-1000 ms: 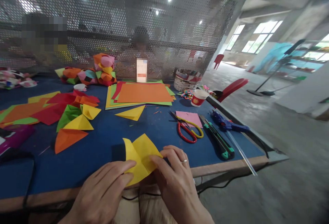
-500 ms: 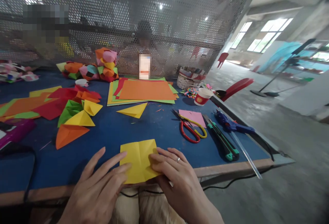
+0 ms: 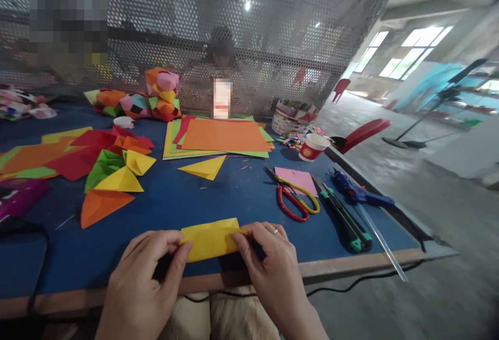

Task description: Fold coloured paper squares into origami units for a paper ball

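A yellow sheet of paper [image 3: 212, 241], its near part bent up and over toward the far edge, spans the gap between my hands near the table's front. My left hand [image 3: 150, 267] pinches its left end between thumb and fingers. At the right end, my right hand [image 3: 268, 257] has its thumb on the front face and its fingers behind. Beyond the sheet lies a folded yellow paper triangle [image 3: 205, 167]. More folded pieces, a green one [image 3: 102, 169] and an orange one [image 3: 104, 207] among them, sit to the left.
A stack of coloured paper [image 3: 224, 136] lies at the back. On the right are scissors [image 3: 294, 199], a pink paper [image 3: 300, 178], a box cutter [image 3: 346, 220], a blue glue gun [image 3: 360, 192] and a paper cup [image 3: 313, 147]. A perforated metal screen [image 3: 257, 43] stands behind.
The yellow sheet was spread out with my hands laid over its sides. Now its near part is folded upward, and both hands have closed into pinches at its ends.
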### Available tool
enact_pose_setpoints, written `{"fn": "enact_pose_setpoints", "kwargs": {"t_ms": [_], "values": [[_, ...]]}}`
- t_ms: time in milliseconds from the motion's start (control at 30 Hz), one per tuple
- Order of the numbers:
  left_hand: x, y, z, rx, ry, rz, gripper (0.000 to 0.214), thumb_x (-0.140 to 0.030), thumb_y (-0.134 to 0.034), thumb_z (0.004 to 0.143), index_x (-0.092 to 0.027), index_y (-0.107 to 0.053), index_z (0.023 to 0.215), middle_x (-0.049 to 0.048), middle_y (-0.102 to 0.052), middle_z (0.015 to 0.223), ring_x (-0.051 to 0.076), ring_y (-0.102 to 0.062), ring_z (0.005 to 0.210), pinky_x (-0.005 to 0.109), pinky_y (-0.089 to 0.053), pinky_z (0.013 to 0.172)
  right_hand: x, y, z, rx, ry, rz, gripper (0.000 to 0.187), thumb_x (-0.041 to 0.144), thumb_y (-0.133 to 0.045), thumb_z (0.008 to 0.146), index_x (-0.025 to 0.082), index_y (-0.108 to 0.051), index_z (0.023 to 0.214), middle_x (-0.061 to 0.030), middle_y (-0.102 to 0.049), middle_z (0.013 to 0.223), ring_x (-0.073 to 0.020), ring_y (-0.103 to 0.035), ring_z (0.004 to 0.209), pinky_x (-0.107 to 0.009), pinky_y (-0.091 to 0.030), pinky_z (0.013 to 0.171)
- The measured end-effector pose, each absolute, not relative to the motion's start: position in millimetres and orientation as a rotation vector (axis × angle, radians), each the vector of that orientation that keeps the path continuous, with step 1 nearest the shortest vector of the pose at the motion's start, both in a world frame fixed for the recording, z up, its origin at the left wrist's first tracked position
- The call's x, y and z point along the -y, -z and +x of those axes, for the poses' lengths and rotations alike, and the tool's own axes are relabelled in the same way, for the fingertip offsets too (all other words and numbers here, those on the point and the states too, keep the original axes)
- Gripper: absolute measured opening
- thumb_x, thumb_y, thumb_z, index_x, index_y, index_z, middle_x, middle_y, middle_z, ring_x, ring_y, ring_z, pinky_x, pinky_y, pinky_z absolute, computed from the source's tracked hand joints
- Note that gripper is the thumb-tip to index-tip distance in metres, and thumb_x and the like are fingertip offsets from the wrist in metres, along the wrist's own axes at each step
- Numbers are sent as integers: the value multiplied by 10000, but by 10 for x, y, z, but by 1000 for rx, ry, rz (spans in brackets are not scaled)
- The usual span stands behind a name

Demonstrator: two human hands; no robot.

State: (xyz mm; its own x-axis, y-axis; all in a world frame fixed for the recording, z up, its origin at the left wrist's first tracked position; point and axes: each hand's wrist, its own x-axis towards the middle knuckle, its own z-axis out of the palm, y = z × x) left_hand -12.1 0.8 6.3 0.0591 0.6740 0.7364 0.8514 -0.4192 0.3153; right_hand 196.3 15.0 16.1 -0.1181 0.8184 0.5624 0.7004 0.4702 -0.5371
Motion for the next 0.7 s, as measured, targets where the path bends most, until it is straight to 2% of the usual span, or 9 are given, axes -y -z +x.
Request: {"fn": "enact_pose_setpoints", "kwargs": {"t_ms": [100,300,500,700], "values": [[-43,-10,-101,1641,1235,-2086,180,-385,-528,1033,-236,-620,992,-20,-679,783,157,-659,721,297,-519,746,-208,-137,1892,1898,-117,-1376,332,307,-505,1066,227,-601,757,27,-646,666,-160,-571,626,-289,-361,644],[-35,30,-90,1550,1124,-2100,145,-271,-609,996,-177,-637,1104,-12,-638,753,175,-631,718,362,-484,850,-277,-97,1826,1970,19,-1478,312,279,-539,1042,237,-550,732,-5,-634,703,-208,-555,695,-302,-343,627],[-44,49,-55,1527,1097,-2072,80,-210,-615,982,-178,-666,1035,16,-663,766,217,-637,772,402,-484,870,-318,-89,1810,2014,56,-1521,339,352,-504,1059,246,-530,737,-8,-617,702,-216,-536,681,-319,-338,621],[-51,96,-53,1574,1163,-2062,103,-170,-623,961,-221,-682,1027,-9,-689,755,199,-647,734,397,-494,878,-349,-92,1818,2041,59,-1547,377,394,-442,1077,252,-520,737,3,-591,671,-200,-533,627,-315,-322,591]]}}
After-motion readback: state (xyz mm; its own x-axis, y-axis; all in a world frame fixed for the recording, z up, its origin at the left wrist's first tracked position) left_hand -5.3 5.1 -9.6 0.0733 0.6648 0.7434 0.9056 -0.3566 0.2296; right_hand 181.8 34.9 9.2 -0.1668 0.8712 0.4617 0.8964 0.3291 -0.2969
